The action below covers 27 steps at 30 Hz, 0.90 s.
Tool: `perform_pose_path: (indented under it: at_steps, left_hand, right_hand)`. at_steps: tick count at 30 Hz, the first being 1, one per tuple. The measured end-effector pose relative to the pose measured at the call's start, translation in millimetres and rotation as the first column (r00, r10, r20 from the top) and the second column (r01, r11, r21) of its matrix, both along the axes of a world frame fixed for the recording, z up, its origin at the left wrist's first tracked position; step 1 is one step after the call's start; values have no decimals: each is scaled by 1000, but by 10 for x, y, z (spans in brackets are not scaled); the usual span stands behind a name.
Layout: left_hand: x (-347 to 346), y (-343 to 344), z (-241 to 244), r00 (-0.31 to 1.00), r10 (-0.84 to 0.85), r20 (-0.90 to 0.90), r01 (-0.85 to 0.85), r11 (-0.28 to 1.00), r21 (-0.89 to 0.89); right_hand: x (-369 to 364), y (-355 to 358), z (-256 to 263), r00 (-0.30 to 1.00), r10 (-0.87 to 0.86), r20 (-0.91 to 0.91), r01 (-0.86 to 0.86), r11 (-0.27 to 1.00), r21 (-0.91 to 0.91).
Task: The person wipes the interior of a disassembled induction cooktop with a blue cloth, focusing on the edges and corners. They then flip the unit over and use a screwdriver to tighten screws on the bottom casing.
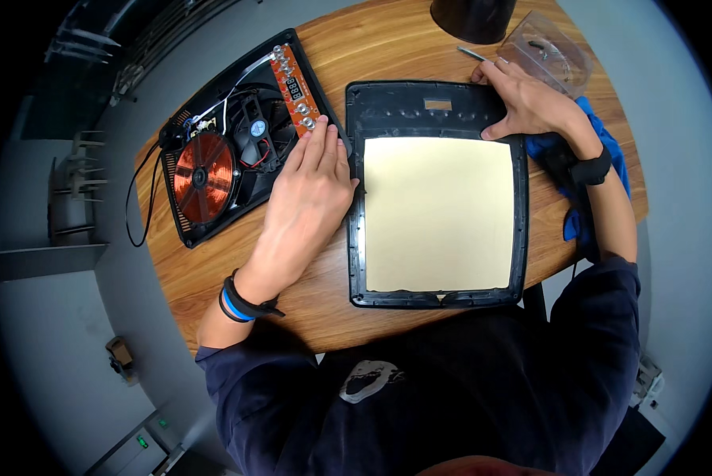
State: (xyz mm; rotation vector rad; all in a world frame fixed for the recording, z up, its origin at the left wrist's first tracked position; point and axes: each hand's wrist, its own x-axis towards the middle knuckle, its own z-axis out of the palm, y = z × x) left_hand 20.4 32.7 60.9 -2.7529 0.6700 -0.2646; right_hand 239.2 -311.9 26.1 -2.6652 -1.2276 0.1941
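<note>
The black lower housing of an induction cooker (192,239) lies at the left, holding a copper coil (204,178), a cooling fan (256,134) and an orange control board with a display (294,89). My left hand (314,178) rests with its fingertips at the board's lower end and the housing's right edge. Beside the housing lies the cooker's top cover (356,238), underside up, with a pale panel (439,214) in its frame. My right hand (522,101) spans the cover's upper right corner, thumb on its inner side, fingers past the top edge; its exact grip is unclear.
A clear plastic tray (525,62) with small parts stands at the back right, near a black container (473,21). The metal tip of a tool (470,53) shows by my right fingers. Blue-and-black cloth (614,143) lies under my right forearm; a black cord (131,208) hangs at the left.
</note>
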Motion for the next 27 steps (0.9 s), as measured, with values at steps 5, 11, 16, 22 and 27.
perform_pose_path:
  at_steps: [5, 11, 16, 22, 27]
  left_hand:
    - [-27, 80, -19, 1000, 11, -13, -12, 998, -57]
    - [42, 234, -43, 998, -35, -51, 26, 985, -168]
    - [33, 274, -41, 999, -34, -40, 26, 981, -190]
    - [46, 291, -88, 999, -46, -16, 43, 987, -154]
    - [17, 285, -47, 999, -31, -21, 27, 988, -153]
  right_hand:
    - [22, 145, 148, 993, -37, -114, 21, 990, -142]
    - [151, 3, 28, 994, 33, -101, -42, 995, -91]
    - [235, 131, 117, 951, -41, -307, 62, 996, 59]
    - [43, 349, 77, 984, 93, -154, -62, 979, 195]
    - [131, 803, -31, 973, 179, -143, -164, 980, 110]
